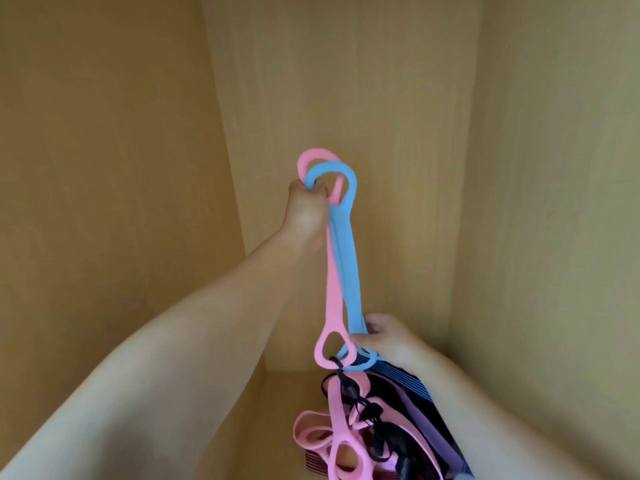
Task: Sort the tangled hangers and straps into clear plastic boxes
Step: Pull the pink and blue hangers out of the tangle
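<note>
The left arm reaches up from the lower left of the frame to its centre, where the left hand (306, 206) is closed in a fist around the top loops of a pink strap (331, 292) and a blue strap (348, 258). Both straps hang down from that fist side by side, pulled fairly straight.

The right arm comes in from the lower right. The right hand (384, 336) pinches the lower end of the blue strap between thumb and fingers, just above its bottom loop. The bottom loop of the pink strap lies just left of that hand, and a thin black cord (349, 386) passes through it and runs down into the pile below.

That tangled pile (377, 434) sits at the bottom centre of the frame: more pink loops, a purple band (420, 419), a dark striped strap (403, 374) and black cord wound through them.

All of this is inside a wooden cabinet (346, 81), whose plain tan walls fill the upper frame and both sides. What the pile rests in cannot be made out.
</note>
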`<action>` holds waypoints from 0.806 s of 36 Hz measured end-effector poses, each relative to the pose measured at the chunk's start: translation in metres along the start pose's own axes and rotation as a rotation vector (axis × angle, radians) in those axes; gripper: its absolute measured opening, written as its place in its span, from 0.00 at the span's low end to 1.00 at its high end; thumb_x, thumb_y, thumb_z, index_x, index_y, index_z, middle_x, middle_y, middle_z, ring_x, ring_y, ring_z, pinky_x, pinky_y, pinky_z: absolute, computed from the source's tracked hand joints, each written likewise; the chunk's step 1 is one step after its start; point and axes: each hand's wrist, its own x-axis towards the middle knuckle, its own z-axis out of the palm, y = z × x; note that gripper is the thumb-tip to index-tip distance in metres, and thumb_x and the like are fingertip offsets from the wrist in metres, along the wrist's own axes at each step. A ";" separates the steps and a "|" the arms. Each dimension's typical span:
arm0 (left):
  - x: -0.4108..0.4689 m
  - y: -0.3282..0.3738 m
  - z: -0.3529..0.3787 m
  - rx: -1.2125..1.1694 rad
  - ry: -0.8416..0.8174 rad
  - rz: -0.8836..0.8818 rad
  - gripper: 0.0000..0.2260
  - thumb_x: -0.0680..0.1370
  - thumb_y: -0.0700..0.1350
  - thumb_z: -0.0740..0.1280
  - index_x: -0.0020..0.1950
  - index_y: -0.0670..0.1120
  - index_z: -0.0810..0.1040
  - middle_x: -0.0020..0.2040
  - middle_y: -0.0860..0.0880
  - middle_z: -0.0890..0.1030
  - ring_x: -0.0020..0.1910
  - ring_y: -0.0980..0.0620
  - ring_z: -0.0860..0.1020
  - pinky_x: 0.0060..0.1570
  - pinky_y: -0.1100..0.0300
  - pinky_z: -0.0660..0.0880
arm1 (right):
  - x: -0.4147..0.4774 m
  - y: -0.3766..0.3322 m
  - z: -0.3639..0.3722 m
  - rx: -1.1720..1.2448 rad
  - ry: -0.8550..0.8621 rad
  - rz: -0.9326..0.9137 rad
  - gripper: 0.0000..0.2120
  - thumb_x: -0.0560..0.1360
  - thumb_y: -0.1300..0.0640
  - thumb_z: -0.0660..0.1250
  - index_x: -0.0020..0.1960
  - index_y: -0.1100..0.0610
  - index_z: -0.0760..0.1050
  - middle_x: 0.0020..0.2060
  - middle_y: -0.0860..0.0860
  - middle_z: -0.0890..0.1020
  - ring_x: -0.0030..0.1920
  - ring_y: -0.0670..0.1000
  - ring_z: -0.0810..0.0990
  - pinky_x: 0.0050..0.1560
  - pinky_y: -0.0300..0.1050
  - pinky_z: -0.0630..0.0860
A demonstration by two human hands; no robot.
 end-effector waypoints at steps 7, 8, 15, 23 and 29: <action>0.003 0.007 0.004 -0.006 -0.009 -0.003 0.12 0.80 0.45 0.58 0.59 0.39 0.68 0.51 0.34 0.79 0.47 0.35 0.81 0.46 0.37 0.79 | -0.015 0.024 0.010 -0.015 0.310 -0.065 0.27 0.69 0.52 0.77 0.65 0.50 0.71 0.59 0.43 0.75 0.58 0.45 0.74 0.57 0.38 0.70; 0.002 0.008 0.005 -0.023 -0.015 -0.011 0.12 0.80 0.45 0.58 0.60 0.39 0.68 0.52 0.34 0.78 0.49 0.33 0.81 0.46 0.35 0.78 | -0.019 0.028 0.015 -0.084 0.458 -0.111 0.24 0.69 0.51 0.77 0.62 0.52 0.73 0.55 0.44 0.75 0.55 0.45 0.75 0.55 0.39 0.70; -0.001 0.009 0.015 0.002 -0.014 -0.012 0.13 0.81 0.44 0.57 0.62 0.37 0.67 0.48 0.39 0.78 0.48 0.36 0.81 0.48 0.36 0.78 | -0.039 0.055 0.057 -0.320 0.387 -0.165 0.14 0.72 0.55 0.71 0.30 0.51 0.71 0.23 0.38 0.75 0.29 0.41 0.75 0.34 0.41 0.71; 0.001 0.004 0.009 -0.007 -0.030 -0.023 0.09 0.80 0.46 0.57 0.56 0.42 0.67 0.53 0.35 0.78 0.48 0.34 0.81 0.47 0.34 0.78 | -0.032 0.070 0.069 -0.459 0.400 0.128 0.18 0.75 0.52 0.70 0.63 0.54 0.72 0.57 0.50 0.76 0.59 0.52 0.76 0.57 0.44 0.72; 0.004 0.003 0.003 -0.001 -0.006 -0.011 0.12 0.80 0.46 0.58 0.59 0.39 0.68 0.53 0.34 0.78 0.48 0.34 0.81 0.47 0.35 0.78 | -0.026 0.076 0.072 -0.223 0.292 0.089 0.05 0.75 0.59 0.67 0.48 0.52 0.80 0.40 0.44 0.82 0.46 0.49 0.81 0.50 0.44 0.77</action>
